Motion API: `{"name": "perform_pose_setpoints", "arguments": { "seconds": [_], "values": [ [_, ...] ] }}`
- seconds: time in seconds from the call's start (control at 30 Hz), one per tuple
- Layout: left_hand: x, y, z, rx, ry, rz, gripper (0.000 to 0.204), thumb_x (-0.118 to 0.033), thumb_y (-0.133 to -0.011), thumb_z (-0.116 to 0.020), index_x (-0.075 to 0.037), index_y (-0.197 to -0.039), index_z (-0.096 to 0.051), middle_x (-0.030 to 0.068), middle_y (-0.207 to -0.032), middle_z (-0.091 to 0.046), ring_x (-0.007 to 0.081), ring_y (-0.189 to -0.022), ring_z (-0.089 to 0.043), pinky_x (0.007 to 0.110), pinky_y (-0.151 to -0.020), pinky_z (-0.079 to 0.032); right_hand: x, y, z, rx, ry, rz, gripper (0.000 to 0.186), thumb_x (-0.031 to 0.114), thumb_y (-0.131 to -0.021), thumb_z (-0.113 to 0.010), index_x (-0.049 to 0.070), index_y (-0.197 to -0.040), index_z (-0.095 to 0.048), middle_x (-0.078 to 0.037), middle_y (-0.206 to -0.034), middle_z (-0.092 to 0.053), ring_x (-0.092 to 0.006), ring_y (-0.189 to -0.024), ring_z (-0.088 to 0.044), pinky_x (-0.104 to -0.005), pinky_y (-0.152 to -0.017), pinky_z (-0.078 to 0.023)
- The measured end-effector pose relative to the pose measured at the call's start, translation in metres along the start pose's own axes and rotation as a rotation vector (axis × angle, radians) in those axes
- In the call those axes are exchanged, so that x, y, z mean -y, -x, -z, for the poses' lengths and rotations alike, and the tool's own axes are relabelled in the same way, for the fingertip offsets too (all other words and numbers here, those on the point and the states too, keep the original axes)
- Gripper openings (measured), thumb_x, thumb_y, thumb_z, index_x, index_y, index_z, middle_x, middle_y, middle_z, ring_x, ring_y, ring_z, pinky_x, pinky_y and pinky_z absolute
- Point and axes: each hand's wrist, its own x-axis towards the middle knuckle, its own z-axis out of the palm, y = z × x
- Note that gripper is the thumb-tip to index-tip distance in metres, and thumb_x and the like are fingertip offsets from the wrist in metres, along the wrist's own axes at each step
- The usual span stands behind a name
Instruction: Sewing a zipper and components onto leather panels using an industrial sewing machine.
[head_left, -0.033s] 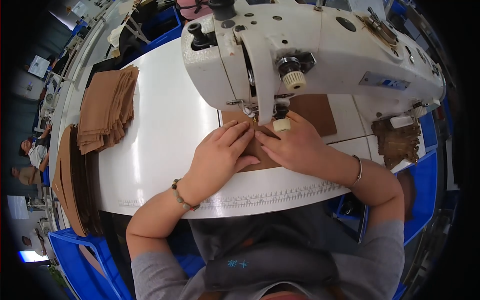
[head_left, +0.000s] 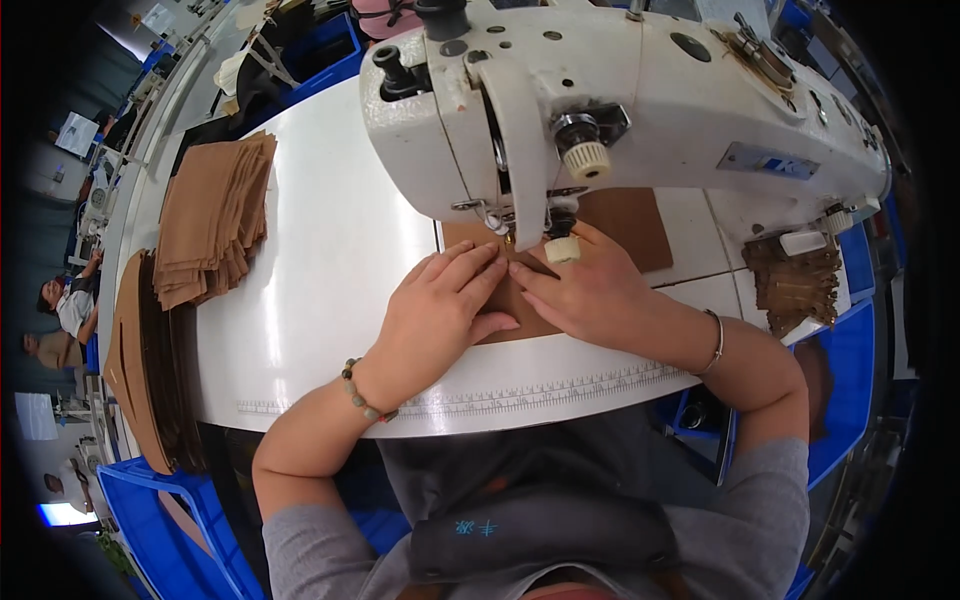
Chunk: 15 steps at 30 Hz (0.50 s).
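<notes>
A flat brown piece (head_left: 628, 228), leather or fabric, lies on the white sewing table under the needle area of a white sewing machine (head_left: 640, 110). My left hand (head_left: 440, 300) rests palm down on its near left part, fingers stretched and thumb apart. From the right, my right hand (head_left: 590, 290) lies on the same piece, fingertips pointing in toward the needle. The two hands' fingertips almost meet just in front of the presser foot. A cream knob (head_left: 562, 249) covers some of the right fingers.
Stacked brown panels (head_left: 215, 215) sit at the table's left, beside longer curved brown pieces (head_left: 135, 360). Small brown pieces (head_left: 795, 280) lie in a pile at the right. Blue bins (head_left: 185, 530) stand below the table. A printed ruler (head_left: 470, 403) follows the front edge.
</notes>
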Motion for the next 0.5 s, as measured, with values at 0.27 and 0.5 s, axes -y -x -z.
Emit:
{"name": "perform_pose_setpoints", "arguments": {
  "seconds": [0.27,0.5],
  "values": [
    [0.0022,-0.0012,0.0011,0.009,-0.015,-0.019,0.065,-0.040,-0.075,-0.083,-0.003,-0.127,-0.069,0.0093,-0.132,-0.067,0.0299,-0.115,-0.065,0.041,-0.104,-0.051,0.0011,-0.0006,-0.0007,0.009,0.045,0.014,0.023,0.018,-0.088,-0.067,0.004,-0.105,-0.076,-0.014,-0.107,-0.070,-0.0300,-0.110,-0.067,-0.0478,-0.105,-0.051],
    [0.0049,-0.0036,0.0015,0.026,-0.002,-0.006,0.068,-0.043,-0.074,-0.083,-0.003,-0.128,-0.069,0.0078,-0.132,-0.068,0.0290,-0.115,-0.065,0.041,-0.103,-0.051,-0.0003,-0.0022,-0.0019,-0.034,0.028,0.021,0.023,0.016,-0.086,-0.067,0.003,-0.102,-0.075,-0.014,-0.102,-0.070,-0.0300,-0.104,-0.067,-0.0487,-0.103,-0.052]
  ]
}}
